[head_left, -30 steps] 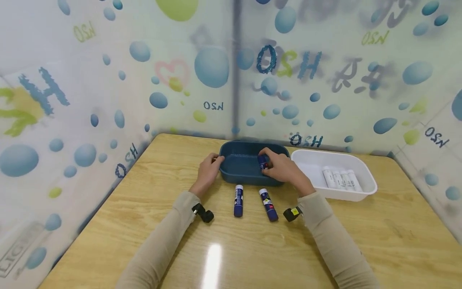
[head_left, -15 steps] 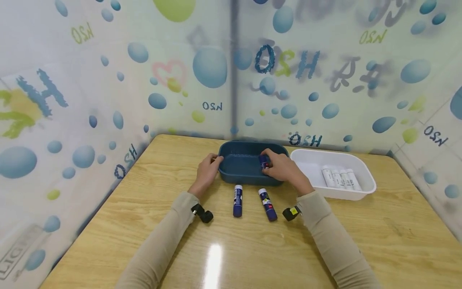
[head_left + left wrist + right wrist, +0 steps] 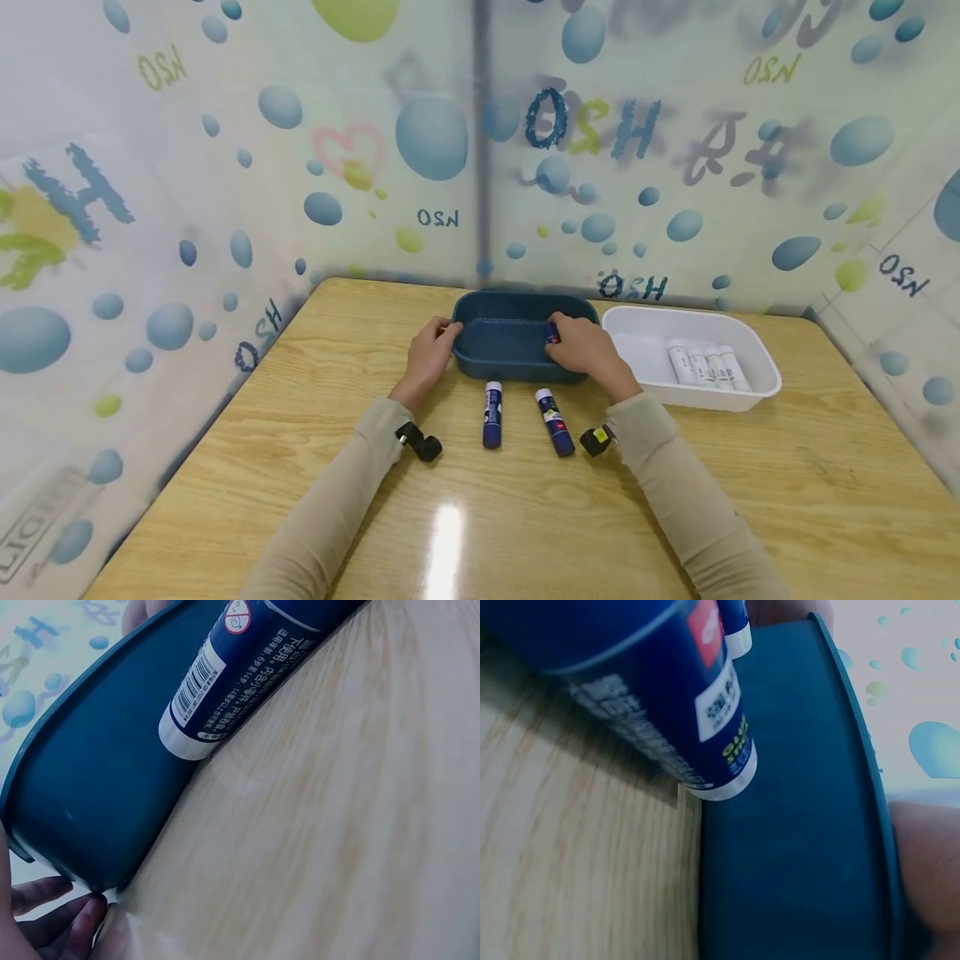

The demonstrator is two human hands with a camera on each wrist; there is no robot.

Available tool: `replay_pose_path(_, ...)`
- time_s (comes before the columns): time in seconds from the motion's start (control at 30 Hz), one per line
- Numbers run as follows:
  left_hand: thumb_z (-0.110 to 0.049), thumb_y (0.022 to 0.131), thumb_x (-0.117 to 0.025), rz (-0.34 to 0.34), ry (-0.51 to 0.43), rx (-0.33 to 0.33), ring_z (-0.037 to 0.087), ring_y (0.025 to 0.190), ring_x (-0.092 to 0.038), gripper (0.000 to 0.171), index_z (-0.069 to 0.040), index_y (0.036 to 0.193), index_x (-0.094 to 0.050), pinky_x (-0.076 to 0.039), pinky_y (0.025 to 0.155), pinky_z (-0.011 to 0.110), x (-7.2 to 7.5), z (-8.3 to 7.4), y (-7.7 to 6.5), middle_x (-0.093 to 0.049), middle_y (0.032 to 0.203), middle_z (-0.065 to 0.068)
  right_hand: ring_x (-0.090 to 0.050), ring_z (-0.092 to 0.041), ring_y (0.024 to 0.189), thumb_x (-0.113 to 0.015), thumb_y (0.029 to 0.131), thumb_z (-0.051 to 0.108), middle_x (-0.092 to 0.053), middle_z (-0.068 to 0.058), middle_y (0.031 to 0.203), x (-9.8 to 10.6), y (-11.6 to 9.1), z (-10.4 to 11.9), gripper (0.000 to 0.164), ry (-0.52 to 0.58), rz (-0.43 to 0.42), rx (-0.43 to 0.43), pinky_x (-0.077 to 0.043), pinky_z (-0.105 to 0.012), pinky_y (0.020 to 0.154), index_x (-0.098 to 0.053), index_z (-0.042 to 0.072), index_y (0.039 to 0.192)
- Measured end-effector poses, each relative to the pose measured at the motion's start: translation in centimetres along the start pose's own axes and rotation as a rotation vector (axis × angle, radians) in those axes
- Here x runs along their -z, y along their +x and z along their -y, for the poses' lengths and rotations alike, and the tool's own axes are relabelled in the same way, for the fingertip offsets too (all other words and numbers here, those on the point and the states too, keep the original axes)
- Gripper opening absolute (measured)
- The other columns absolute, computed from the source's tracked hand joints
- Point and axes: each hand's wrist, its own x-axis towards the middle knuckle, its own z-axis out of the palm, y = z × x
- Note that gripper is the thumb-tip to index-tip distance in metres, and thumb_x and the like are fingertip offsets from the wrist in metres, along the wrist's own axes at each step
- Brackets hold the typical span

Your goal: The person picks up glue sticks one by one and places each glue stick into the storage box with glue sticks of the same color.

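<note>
My right hand (image 3: 587, 348) reaches over the near right side of a dark teal plastic box (image 3: 498, 367), holding a navy glue stick (image 3: 552, 334) inside it. Most of that stick is hidden by the fingers. At the box's left end, my left hand (image 3: 429, 354) grips the rim; the left wrist view shows its curled fingers (image 3: 56, 922) against the box's outer wall. Two more navy glue sticks with white ends lie on the table in front: a left one (image 3: 492, 415) between my forearms and a slanted right one (image 3: 555, 422) close to my right wrist.
A white plastic box (image 3: 645, 333) stands right beside the teal one, with several white tubes (image 3: 708, 368) lying in its right half. Both boxes are near the back of the wooden table (image 3: 337, 342), before a patterned curtain (image 3: 360, 233).
My right hand has moved slightly right and lower into the teal box with the glue stick, which shows less now. My left hand keeps its grip on the rim.
</note>
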Motion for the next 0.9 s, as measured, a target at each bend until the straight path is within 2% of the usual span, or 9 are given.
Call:
replay_pose_path(0.2,-0.05,0.104,-0.05,0.01,0.008,-0.009,0.032,0.113,-0.063,0.048,-0.012,0.132,-0.063,-0.05,0.097,0.05,0.04,0.11,0.03,-0.067,0.128,0.013,-0.065,-0.029,0.091,-0.062,0.099,0.028,-0.072,-0.018,0.119,-0.1,0.17,0.04,0.051,-0.023,-0.005,-0.027,-0.057,-0.048,0.084,-0.055,0.004,0.144)
replay_pose_path(0.5,-0.048,0.104,-0.05,-0.001,0.015,-0.012,0.033,0.116,-0.063,0.047,-0.011,0.13,-0.063,-0.05,0.1,0.051,0.02,0.11,-0.01,-0.067,0.129,0.013,-0.064,-0.028,0.091,-0.061,0.1,0.028,-0.071,-0.02,0.125,-0.36,0.23,0.11,0.046,-0.042,-0.017,-0.014,-0.057,-0.049,0.086,-0.062,0.0,0.136)
replay_pose_path(0.9,-0.049,0.104,-0.05,0.008,0.015,-0.012,0.032,0.116,-0.062,0.048,-0.011,0.13,-0.063,-0.05,0.1,0.05,0.16,0.0,-0.07,-0.067,0.129,0.013,-0.066,-0.036,0.114,-0.062,0.101,0.028,-0.068,-0.021,0.131,-0.08,0.06,-0.06,0.043,0.039,-0.036,-0.014,-0.055,-0.053,0.097,-0.062,0.0,0.135)
